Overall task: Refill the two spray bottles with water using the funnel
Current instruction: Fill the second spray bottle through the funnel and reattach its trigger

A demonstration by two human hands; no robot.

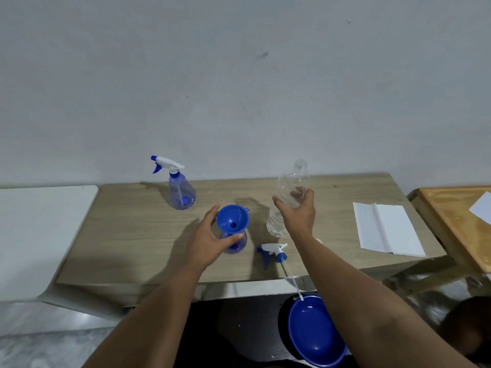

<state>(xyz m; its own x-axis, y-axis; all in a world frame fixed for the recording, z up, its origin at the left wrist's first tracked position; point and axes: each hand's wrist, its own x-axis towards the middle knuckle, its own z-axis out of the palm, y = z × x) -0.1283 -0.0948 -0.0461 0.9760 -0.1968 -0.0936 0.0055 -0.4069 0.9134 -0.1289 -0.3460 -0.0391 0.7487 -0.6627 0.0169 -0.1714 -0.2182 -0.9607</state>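
Note:
A blue funnel [233, 218] sits in the neck of an uncapped blue spray bottle [237, 244] on the wooden table [132, 235]. My left hand [210, 239] wraps around that bottle just below the funnel. My right hand [299, 212] holds a clear water bottle [291, 193], uncapped and nearly upright, to the right of the funnel. The removed spray head [273, 252] with its dip tube lies at the table's front edge. A second spray bottle [180, 188], head on, stands at the back left.
White paper [385, 228] lies on the table's right side. A blue bowl [314, 329] sits below the front edge, under the dip tube's tip. A white surface [39, 229] adjoins on the left, a wooden board [457, 219] on the right.

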